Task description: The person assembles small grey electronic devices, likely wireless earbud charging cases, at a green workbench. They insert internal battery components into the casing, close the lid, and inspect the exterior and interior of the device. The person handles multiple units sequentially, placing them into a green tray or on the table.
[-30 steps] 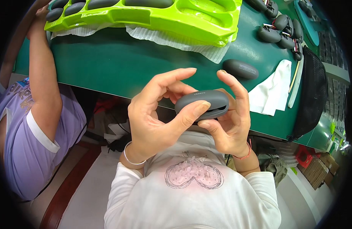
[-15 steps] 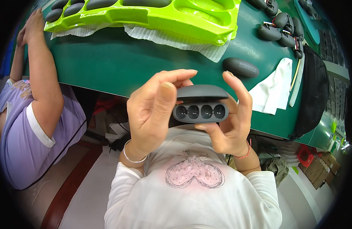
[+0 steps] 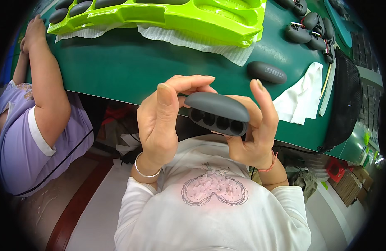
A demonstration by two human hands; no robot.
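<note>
A dark grey oval earbud case point(image 3: 218, 107) is in front of my chest, its lid partly raised. Several round dark wells show under the lid, and the case tilts down to the right. My right hand point(image 3: 256, 131) grips its right end, thumb below and fingers behind, with the index finger pointing up. At the left end is my left hand point(image 3: 159, 121), thumb raised and fingers stretched out behind the lid. One of its fingers is close to the case's left edge; whether it touches is unclear. Another dark grey case point(image 3: 266, 72), closed, lies on the green table point(image 3: 113, 62).
A bright green tray point(image 3: 180, 21) with dark oval pieces stands on white foam sheet. At right lie a white cloth point(image 3: 301, 94), a black mesh pouch point(image 3: 344, 100) and a cluster of dark cases point(image 3: 312, 31). A person's arm point(image 3: 48, 83) rests at the table's left.
The case has turned in my right hand; its right end is lower, and more of the lid's top shows. My left hand has shifted slightly left, away from the lid.
</note>
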